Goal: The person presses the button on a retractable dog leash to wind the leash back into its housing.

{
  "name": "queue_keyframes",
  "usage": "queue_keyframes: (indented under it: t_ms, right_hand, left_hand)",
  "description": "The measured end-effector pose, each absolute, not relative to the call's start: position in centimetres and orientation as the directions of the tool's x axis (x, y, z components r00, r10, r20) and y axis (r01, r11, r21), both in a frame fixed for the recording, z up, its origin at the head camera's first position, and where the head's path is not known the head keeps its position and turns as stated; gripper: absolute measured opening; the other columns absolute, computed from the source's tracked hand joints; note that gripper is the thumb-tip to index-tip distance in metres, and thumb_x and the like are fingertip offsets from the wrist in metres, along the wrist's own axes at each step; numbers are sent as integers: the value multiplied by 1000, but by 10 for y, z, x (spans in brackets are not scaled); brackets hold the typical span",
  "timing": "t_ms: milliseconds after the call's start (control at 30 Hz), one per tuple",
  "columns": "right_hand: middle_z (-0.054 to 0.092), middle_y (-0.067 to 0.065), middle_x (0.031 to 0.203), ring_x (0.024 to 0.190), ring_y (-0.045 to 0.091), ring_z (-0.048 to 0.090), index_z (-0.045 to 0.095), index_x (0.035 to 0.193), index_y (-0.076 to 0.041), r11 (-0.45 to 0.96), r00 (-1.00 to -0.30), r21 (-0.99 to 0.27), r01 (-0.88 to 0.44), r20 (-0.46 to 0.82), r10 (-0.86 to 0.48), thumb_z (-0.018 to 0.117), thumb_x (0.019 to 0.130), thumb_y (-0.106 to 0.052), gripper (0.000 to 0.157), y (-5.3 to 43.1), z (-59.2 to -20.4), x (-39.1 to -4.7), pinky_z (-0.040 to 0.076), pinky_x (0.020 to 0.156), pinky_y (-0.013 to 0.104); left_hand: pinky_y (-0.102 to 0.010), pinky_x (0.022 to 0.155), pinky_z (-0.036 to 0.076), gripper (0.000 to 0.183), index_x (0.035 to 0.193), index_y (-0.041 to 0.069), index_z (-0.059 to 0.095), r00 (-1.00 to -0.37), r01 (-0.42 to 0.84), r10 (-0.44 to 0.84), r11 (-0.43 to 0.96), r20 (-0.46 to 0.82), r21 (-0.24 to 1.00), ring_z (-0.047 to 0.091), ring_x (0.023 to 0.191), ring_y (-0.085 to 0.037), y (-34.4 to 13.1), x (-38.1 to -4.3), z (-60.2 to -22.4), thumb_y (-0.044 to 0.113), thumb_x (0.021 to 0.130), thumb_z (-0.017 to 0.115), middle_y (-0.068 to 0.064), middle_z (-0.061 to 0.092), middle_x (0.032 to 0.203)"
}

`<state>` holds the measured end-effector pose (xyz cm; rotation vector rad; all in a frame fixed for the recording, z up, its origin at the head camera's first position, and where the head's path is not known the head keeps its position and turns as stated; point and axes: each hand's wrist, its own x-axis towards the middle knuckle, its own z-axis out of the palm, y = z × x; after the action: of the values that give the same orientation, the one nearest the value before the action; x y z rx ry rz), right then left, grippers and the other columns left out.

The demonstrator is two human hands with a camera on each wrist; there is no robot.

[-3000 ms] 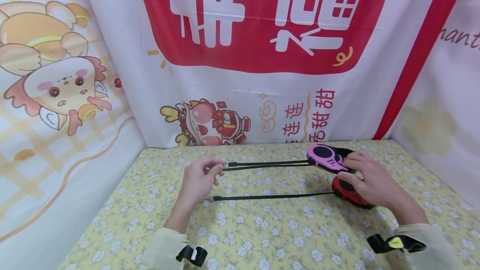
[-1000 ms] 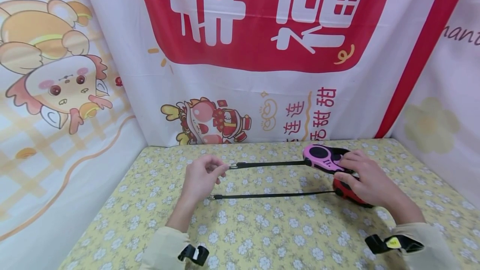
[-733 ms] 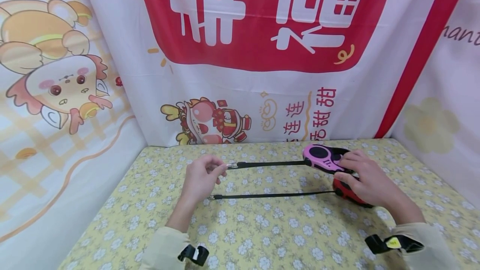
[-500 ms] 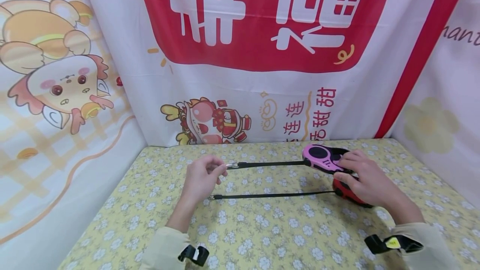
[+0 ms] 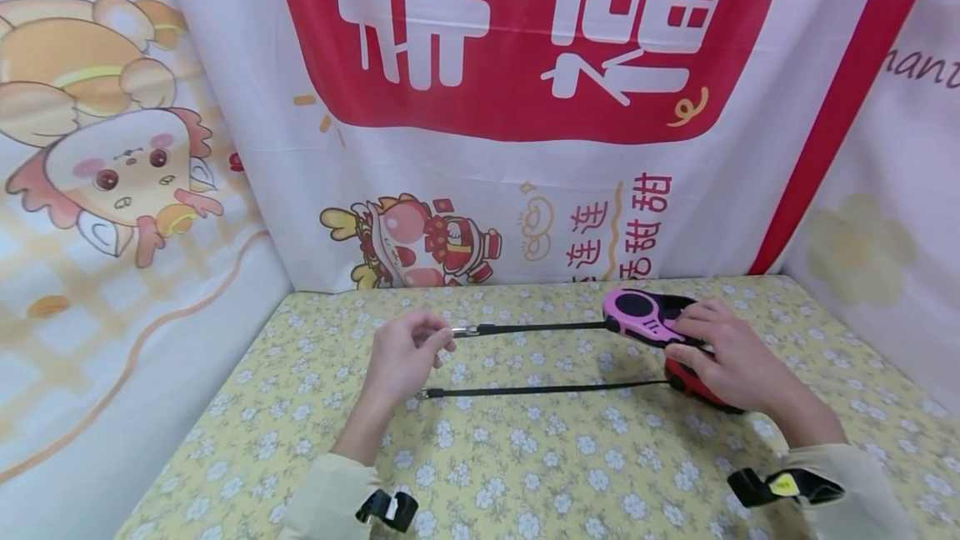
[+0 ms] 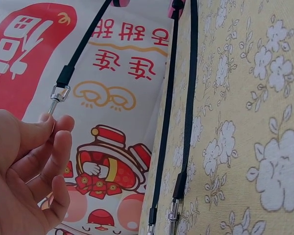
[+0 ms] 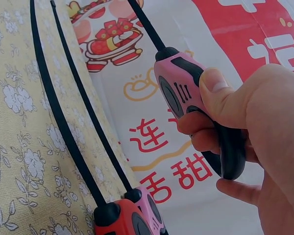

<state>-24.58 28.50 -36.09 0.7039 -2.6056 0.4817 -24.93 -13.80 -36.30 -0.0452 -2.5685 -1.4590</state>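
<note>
My right hand (image 5: 735, 357) grips a pink retractable dog leash (image 5: 636, 312) by its black handle; in the right wrist view the thumb lies on top of the pink case (image 7: 186, 81). From that case a black strap (image 5: 547, 327) runs taut to the left. At its end, my left hand (image 5: 405, 357) pinches the metal clip (image 6: 54, 100) between thumb and forefinger, the other fingers loosely bent. A red leash (image 5: 693, 382) lies below the right hand, partly hidden by it. Beside it in the right wrist view is a second pink leash (image 7: 149, 208).
Two more black straps lie stretched across the floral tablecloth (image 5: 540, 473), with metal clips (image 6: 174, 215) at their left ends. A white and red printed cloth (image 5: 517, 215) hangs behind the table, and other printed cloths hang at both sides.
Over three seconds the left hand has shifted slightly right and more of the clip shows. The held pink leash has moved a little left. In the last half second almost nothing differs.
</note>
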Motion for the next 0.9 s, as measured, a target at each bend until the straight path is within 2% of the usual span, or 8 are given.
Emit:
queue_keyframes:
  t_ms: [300,900]
  right_hand:
    - [74,18,118,115,35,58,78,110,-3,811,-798,-230,-537,451,-400,79,94,-17,22,282,-360,-245,50,96,61]
    - [74,17,117,115,36,59,78,111,-3,809,-801,-235,-538,441,-405,79,94,-18,22,282,-360,-246,51,97,63]
  left_hand:
    - [-27,62,53,6,101,15,74,-982,119,-64,531,180,839,67,72,-18,-137,-249,-363,21,101,74,0,77,87]
    - [-25,58,51,5,105,16,75,-983,124,-51,526,177,841,66,71,-18,-136,-248,-363,16,103,70,-1,78,90]
